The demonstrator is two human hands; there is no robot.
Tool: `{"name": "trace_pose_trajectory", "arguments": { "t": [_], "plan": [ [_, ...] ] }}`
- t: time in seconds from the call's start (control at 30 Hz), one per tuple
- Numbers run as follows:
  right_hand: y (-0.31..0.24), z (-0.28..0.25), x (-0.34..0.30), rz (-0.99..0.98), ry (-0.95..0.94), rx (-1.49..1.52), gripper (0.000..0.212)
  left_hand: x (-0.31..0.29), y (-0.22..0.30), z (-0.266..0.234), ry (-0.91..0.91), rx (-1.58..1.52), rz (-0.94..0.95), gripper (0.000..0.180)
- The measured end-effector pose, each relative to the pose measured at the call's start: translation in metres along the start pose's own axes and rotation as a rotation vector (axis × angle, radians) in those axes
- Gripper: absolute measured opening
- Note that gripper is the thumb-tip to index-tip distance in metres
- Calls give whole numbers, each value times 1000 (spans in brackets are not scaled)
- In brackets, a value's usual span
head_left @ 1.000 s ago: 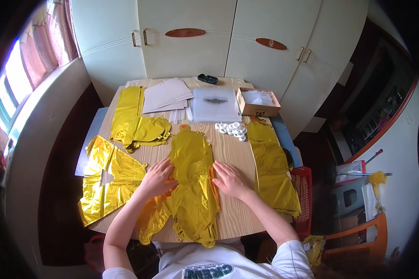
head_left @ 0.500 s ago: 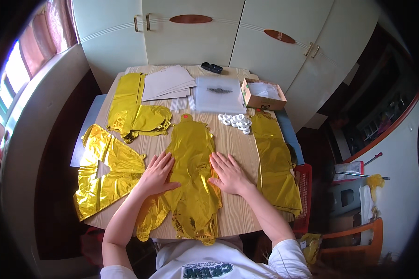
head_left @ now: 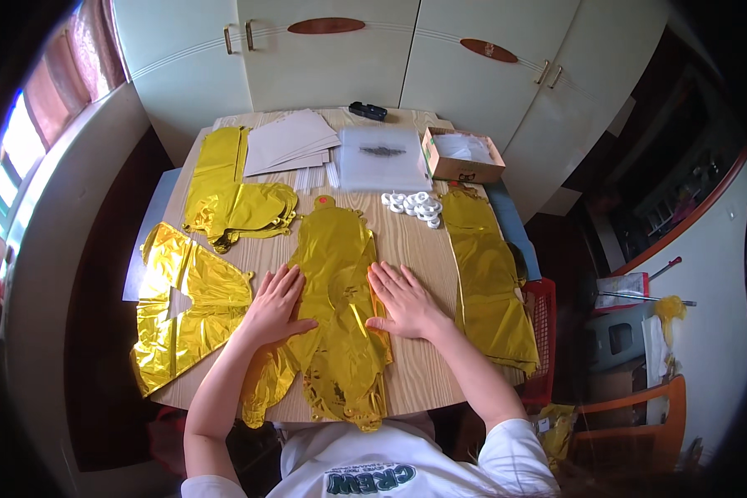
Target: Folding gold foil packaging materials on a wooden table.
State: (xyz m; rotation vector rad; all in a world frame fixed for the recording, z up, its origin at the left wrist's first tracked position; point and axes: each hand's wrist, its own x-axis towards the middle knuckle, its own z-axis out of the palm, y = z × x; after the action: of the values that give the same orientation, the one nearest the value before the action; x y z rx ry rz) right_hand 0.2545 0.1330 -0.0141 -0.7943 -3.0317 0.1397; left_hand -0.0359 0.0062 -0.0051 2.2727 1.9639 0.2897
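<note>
A flat, uninflated gold foil balloon (head_left: 336,274) lies lengthwise on the table before me, a red spot on its top tab. My left hand (head_left: 275,309) rests flat at its left edge, fingers stretched out and thumb against the foil. On the other side my right hand (head_left: 402,303) lies flat, fingertips and thumb touching the right edge. Neither hand holds anything. To the left is a shiny gold foil piece (head_left: 203,328) with a small gap in it, and a folded gold foil stack (head_left: 224,195) lies behind it. More gold foil (head_left: 490,282) is laid out at the right.
White rings (head_left: 415,206) sit in a cluster right of the balloon's top. Along the back of the wooden table (head_left: 419,365) are grey-beige cards (head_left: 290,141), clear plastic sheets (head_left: 386,170), a box of clear bags (head_left: 465,155) and a black object (head_left: 368,110). Cabinets stand behind.
The view has shifted slightly, so the table's things appear a little further left and up. Both hands stay flat at the balloon's edges.
</note>
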Motion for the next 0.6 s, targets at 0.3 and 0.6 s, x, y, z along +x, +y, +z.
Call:
{"name": "trace_pose_trajectory", "arguments": {
  "t": [0.3, 0.6],
  "plan": [
    [-9, -4, -37, -90, -32, -18, 107, 0, 0, 2, 9, 2, 7, 101],
    [-8, -7, -39, -128, -13, -5, 109, 1, 1, -2, -44, 6, -19, 103]
  ]
}}
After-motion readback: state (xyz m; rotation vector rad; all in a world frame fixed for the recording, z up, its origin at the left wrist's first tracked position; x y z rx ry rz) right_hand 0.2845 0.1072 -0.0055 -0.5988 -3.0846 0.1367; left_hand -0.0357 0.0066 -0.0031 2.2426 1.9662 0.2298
